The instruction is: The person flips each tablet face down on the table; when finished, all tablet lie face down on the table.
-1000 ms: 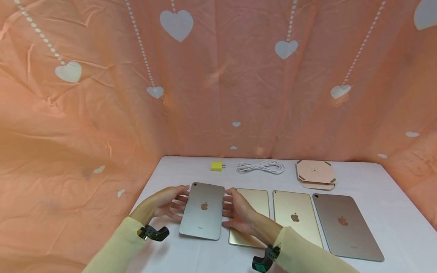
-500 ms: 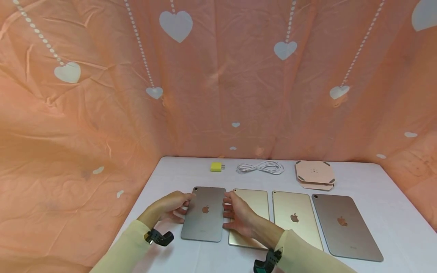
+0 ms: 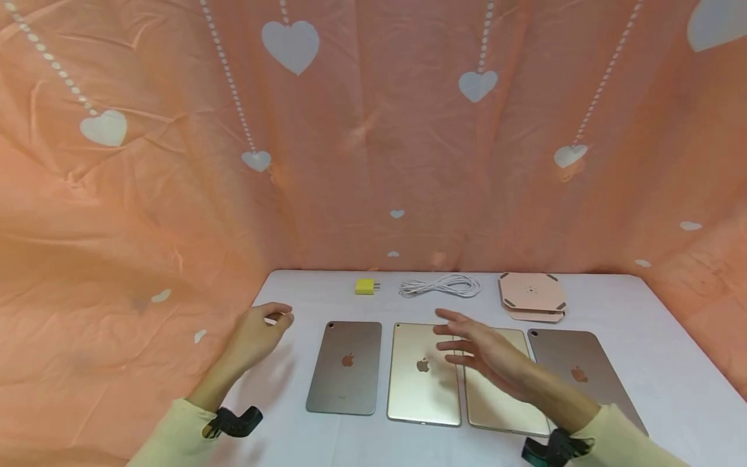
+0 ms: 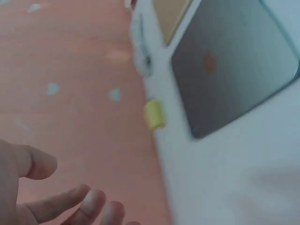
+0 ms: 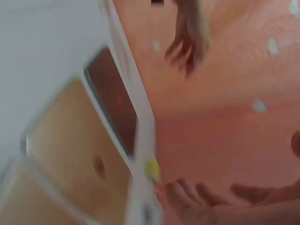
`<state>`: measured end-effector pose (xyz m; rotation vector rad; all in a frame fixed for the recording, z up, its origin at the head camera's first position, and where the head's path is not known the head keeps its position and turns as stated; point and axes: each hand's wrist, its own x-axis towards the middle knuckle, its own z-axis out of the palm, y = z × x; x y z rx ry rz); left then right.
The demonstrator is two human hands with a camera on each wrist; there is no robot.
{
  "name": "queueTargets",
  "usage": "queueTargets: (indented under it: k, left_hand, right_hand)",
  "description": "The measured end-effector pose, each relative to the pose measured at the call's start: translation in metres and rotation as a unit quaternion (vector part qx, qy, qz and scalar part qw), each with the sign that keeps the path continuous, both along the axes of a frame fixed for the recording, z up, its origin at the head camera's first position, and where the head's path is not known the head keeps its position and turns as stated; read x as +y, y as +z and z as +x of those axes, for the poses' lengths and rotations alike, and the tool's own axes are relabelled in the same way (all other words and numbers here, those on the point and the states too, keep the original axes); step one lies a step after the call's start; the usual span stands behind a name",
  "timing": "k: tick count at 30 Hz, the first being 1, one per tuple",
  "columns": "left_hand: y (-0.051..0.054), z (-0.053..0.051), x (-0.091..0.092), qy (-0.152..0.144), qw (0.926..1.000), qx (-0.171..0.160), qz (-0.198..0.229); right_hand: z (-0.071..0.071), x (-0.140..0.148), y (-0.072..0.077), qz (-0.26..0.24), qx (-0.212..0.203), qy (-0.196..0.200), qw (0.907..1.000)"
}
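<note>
Four tablets would be miscounted at a glance, so I name them singly: a grey tablet point(image 3: 344, 392) lies back up at the left of a row on the white table. To its right is a gold tablet point(image 3: 414, 399), then another gold tablet point(image 3: 502, 416), partly hidden by my right hand point(image 3: 496, 360). A second grey tablet point(image 3: 574, 353) ends the row, its lower part behind my right forearm. My right hand hovers above the gold tablets with fingers spread, holding nothing. My left hand point(image 3: 259, 334), fingers loosely bent and bare, is raised left of the first grey tablet, apart from it.
Along the table's back lie a yellow plug adapter point(image 3: 366, 287), a coiled white cable point(image 3: 440, 285) and a pinkish folded stand-like plate point(image 3: 532, 293). An orange curtain with white hearts point(image 3: 350, 162) hangs close behind and at both sides.
Both hands have let go of the left grey tablet, which now lies flat on the table. My left hand has moved left and my right hand has moved right.
</note>
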<state>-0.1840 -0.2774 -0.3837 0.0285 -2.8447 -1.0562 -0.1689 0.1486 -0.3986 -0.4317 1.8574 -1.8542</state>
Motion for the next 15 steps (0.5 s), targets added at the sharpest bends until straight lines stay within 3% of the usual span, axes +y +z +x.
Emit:
queueTargets:
  k: [2,4,6,7,10,13,15]
  left_hand:
    - [0.020,0.005,-0.006,-0.005,0.9985,0.050,-0.021]
    - [0.042,0.012,-0.013,-0.016,0.9947,0.090,-0.046]
    - [0.064,0.018,-0.020,-0.034,0.9886,0.130,-0.067]
    - [0.074,0.022,-0.023,-0.040,0.9847,0.150,-0.079]
    - [0.102,0.031,-0.035,-0.045,0.9670,0.216,-0.127]
    - [0.121,0.036,-0.043,-0.026,0.9364,0.308,-0.167]
    - [0.127,0.036,-0.047,-0.013,0.9139,0.361,-0.186]
  right_hand:
    - [0.001,0.030,0.011,0.015,0.061,0.001,0.9980]
    - [0.002,0.059,0.023,0.042,0.136,-0.011,0.9897]
    - [0.005,0.085,0.036,0.093,0.215,-0.042,0.9712]
    - [0.005,0.099,0.043,0.127,0.260,-0.061,0.9553]
    - [0.007,0.134,0.067,0.241,0.373,-0.140,0.8849]
    - [0.009,0.165,0.089,0.323,0.455,-0.217,0.8008]
    - [0.009,0.182,0.096,0.353,0.489,-0.261,0.7533]
